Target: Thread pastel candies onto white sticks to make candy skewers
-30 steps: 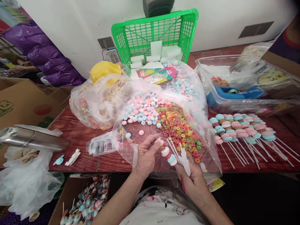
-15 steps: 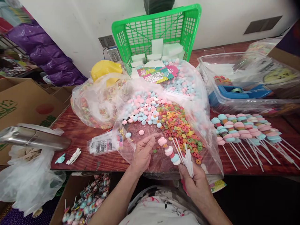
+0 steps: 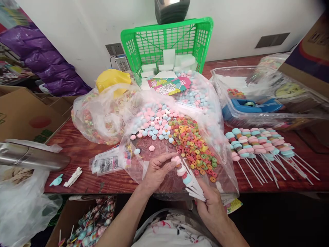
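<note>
My right hand (image 3: 212, 204) is closed on a bundle of white sticks (image 3: 196, 190); one of them carries a half-built candy skewer (image 3: 182, 168) of pink, white and blue discs. My left hand (image 3: 156, 169) pinches the top of that skewer with its fingertips over a small candy piece. Both hands work above an open clear plastic bag (image 3: 226, 164) spread on the wooden table (image 3: 79, 151). Colourful ring candies (image 3: 195, 144) and pink and blue disc candies (image 3: 156, 121) lie heaped inside it.
Finished candy skewers (image 3: 257, 144) lie in a row at right. Behind them stands a clear tub (image 3: 259, 118) with a blue tape dispenser (image 3: 253, 105). A green basket (image 3: 167, 43), a yellow bowl (image 3: 111, 78) and another candy bag (image 3: 95, 120) sit behind. A steel flask (image 3: 31, 156) lies at left.
Both hands have drawn together and lower, towards the table's front edge. The stick bundle has tipped from upright to pointing left. My left fingertips now close on the skewer's top.
</note>
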Tool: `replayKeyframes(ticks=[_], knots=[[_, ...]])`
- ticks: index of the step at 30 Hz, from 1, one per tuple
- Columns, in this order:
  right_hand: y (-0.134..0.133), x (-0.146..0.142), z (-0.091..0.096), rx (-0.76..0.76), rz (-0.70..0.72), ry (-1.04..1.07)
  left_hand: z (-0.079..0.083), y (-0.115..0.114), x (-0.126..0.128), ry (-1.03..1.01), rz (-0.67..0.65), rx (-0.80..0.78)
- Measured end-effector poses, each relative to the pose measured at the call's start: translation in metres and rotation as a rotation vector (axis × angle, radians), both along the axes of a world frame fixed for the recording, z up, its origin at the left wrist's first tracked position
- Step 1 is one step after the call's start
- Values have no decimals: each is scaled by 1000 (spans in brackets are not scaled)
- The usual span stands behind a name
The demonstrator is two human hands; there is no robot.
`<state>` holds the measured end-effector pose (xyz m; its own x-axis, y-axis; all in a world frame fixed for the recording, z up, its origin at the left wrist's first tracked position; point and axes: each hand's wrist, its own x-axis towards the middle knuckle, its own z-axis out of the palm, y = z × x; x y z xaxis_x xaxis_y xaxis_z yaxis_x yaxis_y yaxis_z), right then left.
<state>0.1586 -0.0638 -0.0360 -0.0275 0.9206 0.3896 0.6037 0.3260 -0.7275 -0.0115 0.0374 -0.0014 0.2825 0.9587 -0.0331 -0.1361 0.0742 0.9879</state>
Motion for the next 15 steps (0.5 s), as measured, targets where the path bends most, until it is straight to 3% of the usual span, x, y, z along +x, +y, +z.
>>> replayKeyframes(ticks=[4, 9, 12, 15], knots=[[-4, 0, 11, -6, 93, -24, 5, 2, -2, 65, -52, 76], [-3, -3, 17, -36, 72, -6, 1, 2, 6, -111, 95, -49], [-5, 7, 15, -37, -64, 2, 2, 1, 9, -54, 69, 33], [-7, 46, 20, -15, -299, -28, 1, 0, 6, 39, -12, 118]])
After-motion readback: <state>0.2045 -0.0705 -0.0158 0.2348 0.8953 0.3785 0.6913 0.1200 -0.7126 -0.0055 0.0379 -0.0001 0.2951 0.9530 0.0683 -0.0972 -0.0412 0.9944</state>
